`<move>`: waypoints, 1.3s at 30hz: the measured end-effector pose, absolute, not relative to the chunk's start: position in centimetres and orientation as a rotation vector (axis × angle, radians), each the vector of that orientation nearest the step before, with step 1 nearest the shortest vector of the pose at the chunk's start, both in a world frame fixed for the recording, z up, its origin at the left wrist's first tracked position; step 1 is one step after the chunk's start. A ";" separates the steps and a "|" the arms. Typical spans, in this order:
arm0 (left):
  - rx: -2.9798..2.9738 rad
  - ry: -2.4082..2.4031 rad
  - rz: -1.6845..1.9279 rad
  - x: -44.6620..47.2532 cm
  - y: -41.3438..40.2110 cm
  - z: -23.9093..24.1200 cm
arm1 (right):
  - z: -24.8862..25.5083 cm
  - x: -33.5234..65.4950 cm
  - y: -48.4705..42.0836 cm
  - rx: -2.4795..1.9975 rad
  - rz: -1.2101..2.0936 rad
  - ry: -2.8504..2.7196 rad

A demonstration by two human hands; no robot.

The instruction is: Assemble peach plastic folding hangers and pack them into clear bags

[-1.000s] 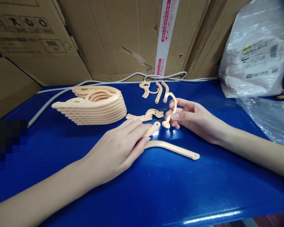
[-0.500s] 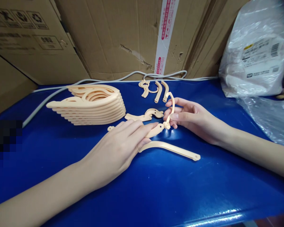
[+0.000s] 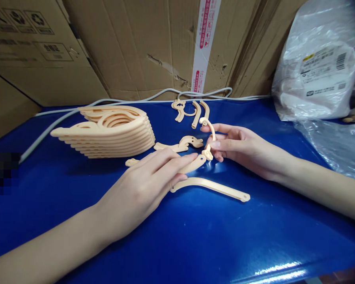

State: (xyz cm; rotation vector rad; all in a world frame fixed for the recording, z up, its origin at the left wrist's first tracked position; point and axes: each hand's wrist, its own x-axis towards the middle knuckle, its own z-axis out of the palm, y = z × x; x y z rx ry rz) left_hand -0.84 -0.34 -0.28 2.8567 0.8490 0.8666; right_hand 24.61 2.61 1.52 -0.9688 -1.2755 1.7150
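Note:
My right hand pinches a beige plastic hanger hook between thumb and fingers, its curved end up and its knobbed base down. That base is close to or touching the holed end of a beige hanger arm; I cannot tell which. Over this arm lies my left hand, its fingers closed on it and hiding its middle. A second, curved hanger arm lies on the blue table just in front, one end near my left thumb. Behind my fingers are more flat beige hanger pieces.
A stack of beige hanger-shaped pieces stands at the left. Further back lie loose curved pieces and a white cable along cardboard boxes. A plastic bag with a label is at the back right.
The hook has tilted slightly, its curved top shifting left, and its base sits a little nearer the arm's end. My left hand has barely moved. The whole view has shifted slightly.

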 end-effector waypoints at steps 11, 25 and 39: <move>2.861 0.864 0.851 -0.8 -0.3 -0.2 | 1.4 24.7 2.8 -0.880 1.822 -1.242; 2.769 0.864 0.854 -0.8 -0.4 -0.5 | 1.2 24.6 2.9 -0.915 1.780 -1.375; 3.002 0.910 0.847 -0.7 -0.5 -0.2 | 1.7 24.8 2.3 -0.995 1.468 -1.545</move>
